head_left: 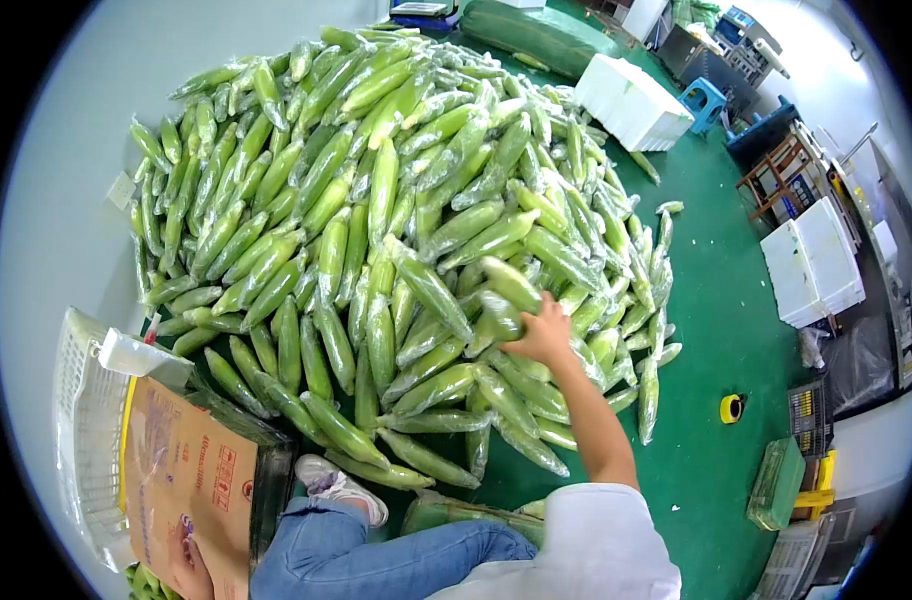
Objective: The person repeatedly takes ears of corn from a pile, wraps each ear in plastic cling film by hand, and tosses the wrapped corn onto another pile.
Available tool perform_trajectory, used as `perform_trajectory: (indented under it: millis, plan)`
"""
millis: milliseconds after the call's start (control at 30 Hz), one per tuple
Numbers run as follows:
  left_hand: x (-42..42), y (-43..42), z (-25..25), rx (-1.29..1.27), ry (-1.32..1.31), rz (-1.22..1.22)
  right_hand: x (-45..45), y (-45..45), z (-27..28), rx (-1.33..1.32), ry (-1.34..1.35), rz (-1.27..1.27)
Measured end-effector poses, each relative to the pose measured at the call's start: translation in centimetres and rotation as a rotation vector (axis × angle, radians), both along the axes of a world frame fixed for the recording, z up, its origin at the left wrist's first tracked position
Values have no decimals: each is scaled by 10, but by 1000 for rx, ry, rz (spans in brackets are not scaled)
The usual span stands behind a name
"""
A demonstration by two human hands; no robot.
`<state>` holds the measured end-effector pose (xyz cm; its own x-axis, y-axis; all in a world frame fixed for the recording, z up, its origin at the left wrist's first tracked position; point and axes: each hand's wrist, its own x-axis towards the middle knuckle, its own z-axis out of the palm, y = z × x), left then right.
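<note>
Long green vegetable wrapped in clear plastic film (513, 284) is in your right hand (544, 332), just above the near right part of the heap; your fingers are curled round its near end, and I can't tell whether a second one just below is also in your grip. Beneath and beyond it spreads the wide heap of film-wrapped green vegetables (321, 180), lying at many angles on the green floor (716, 290). Your left hand (188, 568) is at the near left, by the printed brown cardboard box (198, 450); it is partly hidden, so I can't tell how far its fingers are bent or whether they hold anything. Left of that box you have a white slatted plastic basket (76, 400). Over on the right lies a round yellow tape roll (731, 408), and at the far right stand a white rectangular foam box (631, 103) and, just beside it, a small blue plastic stool (703, 102).
</note>
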<state>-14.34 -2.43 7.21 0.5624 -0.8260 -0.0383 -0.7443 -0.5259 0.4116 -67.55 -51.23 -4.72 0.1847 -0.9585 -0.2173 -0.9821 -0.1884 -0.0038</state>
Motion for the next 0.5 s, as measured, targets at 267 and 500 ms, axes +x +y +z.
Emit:
perform_trajectory:
  millis: [267,500]
  plan:
    - [15,65,-3,135,16,344,-173,15,-11,-178,-299,-898]
    - [23,92,-16,262,-81,324,-304,-26,-146,-261,-1260,-1155]
